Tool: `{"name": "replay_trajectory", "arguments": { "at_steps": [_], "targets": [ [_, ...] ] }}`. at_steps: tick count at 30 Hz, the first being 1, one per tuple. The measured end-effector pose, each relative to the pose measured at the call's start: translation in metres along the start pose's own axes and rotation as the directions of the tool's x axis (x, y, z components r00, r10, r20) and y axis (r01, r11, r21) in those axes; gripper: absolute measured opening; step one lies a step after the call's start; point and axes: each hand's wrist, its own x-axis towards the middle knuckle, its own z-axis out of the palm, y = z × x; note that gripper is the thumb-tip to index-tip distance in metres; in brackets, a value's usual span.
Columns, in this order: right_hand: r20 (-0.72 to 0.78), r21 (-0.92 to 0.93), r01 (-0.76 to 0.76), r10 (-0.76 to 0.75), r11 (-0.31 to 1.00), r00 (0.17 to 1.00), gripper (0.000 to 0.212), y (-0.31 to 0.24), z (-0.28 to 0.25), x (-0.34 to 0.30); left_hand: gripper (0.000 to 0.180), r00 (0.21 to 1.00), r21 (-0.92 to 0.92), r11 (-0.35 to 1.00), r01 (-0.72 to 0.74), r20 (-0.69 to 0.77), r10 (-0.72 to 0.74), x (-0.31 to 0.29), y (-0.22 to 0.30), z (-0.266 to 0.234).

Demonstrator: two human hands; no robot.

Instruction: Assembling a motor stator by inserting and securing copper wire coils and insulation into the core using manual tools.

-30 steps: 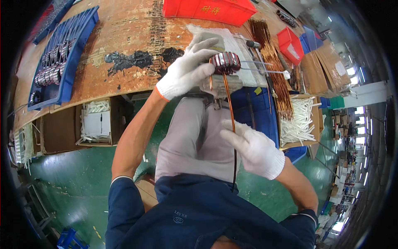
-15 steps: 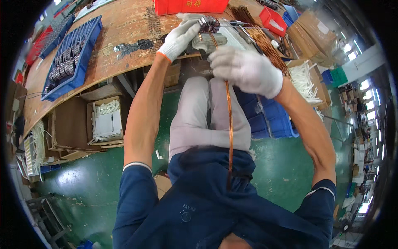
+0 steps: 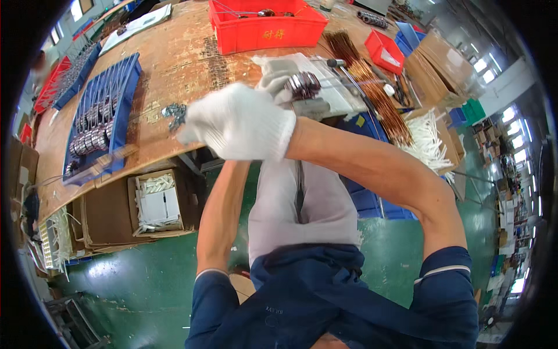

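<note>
My left hand point(image 3: 274, 75), in a white glove, grips a dark ring-shaped coil point(image 3: 303, 85) wound with wire, above the near edge of the wooden table. My right hand point(image 3: 238, 123), gloved too and smeared by motion, crosses in front of my left wrist and hides it. Its fingers point left and look closed. Left of them a blurred copper-coloured streak point(image 3: 110, 158) crosses the blue tray's near end; it looks like the copper wire trailing from that hand. Under the coil lies a greyish, rounded block point(image 3: 311, 107), partly covered.
Beyond the coil stands a red bin point(image 3: 267, 36) with some coils in it. A blue tray point(image 3: 131, 96) of wound coils lies at the left. To the right are a bundle of copper wires point(image 3: 372, 81), a smaller red bin point(image 3: 385, 51) and white strips point(image 3: 430, 139) in a carton.
My right hand has swept left across my left wrist. The copper wire that ran down in front of my lap has left that place. The coil stays in my left hand.
</note>
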Motion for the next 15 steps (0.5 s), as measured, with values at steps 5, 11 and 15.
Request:
{"name": "replay_trajectory", "arguments": {
  "at_steps": [5, 11, 15],
  "targets": [
    [-0.066, 0.118, -0.370, 0.379, 0.922, 0.923, 0.035, 0.056, -0.024, 0.075, 0.043, 0.944, 0.106, 0.947, 0.303, 0.106, -0.314, -0.029, -0.038, -0.010],
    [-0.332, 0.503, -0.434, 0.631, 0.747, 0.701, 0.035, 0.227, -0.014, 0.083, 0.073, 0.957, 0.232, 0.952, 0.197, 0.166, -0.239, 0.015, 0.005, -0.010],
    [-0.246, 0.738, -0.447, 0.819, 0.505, 0.518, 0.035, 0.256, -0.040, 0.041, 0.080, 0.961, 0.281, 0.951, 0.130, 0.201, -0.191, 0.009, -0.002, -0.020]
  ]
}}
